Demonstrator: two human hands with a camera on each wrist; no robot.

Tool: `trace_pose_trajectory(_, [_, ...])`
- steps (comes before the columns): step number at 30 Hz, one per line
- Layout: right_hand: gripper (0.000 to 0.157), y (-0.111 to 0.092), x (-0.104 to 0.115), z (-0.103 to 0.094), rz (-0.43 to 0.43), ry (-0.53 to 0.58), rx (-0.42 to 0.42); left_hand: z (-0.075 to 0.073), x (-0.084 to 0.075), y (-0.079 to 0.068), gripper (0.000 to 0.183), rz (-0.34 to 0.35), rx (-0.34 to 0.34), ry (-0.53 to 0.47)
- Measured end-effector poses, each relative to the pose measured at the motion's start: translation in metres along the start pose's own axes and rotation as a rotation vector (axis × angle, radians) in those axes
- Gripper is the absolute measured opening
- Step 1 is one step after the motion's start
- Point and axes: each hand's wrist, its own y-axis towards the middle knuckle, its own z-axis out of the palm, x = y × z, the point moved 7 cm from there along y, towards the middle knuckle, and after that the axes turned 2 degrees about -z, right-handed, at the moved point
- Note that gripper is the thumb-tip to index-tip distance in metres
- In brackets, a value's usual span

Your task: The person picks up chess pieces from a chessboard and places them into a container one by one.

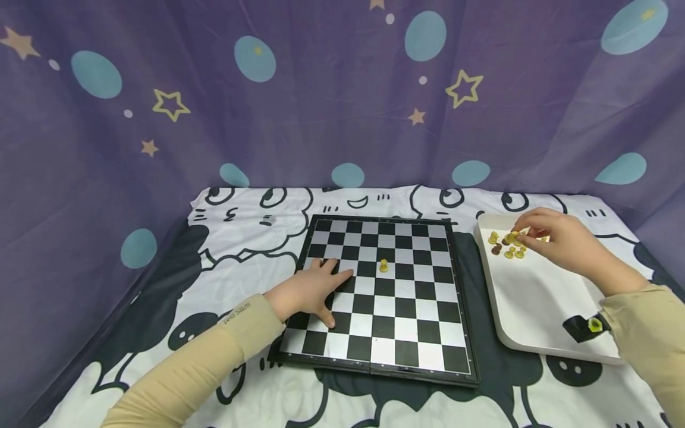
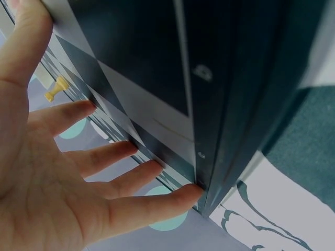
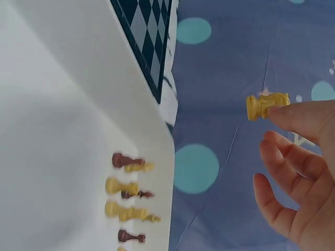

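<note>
My left hand rests with spread fingers on the left side of the chessboard. In the left wrist view, its fingertips meet the squares and the edge. A single yellow chess piece stands on the board, right of that hand. Over the far part of the white tray, my right hand pinches a yellow chess knight between thumb and fingers. The right wrist view has the knight raised above the tray wall. Several yellow pieces and brown pieces sit in the tray below.
The tray stands right of the board, its raised rim between them. A sheep-print cloth covers the surface underneath. Behind hangs a purple curtain with stars and ovals. A black strap piece sticks out from the right sleeve over the tray.
</note>
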Motion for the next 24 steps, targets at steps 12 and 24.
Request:
trace_pose_trajectory(12, [0.011,-0.022,-0.057,0.009,0.219,0.006,0.050,0.000,-0.001,0.000,0.105,-0.011,0.000,0.006])
trace_pose_trajectory(24, [0.015,-0.038,-0.089,0.030,0.331,-0.009,0.103,0.002,0.000,0.000,0.106,-0.024,0.012,0.002])
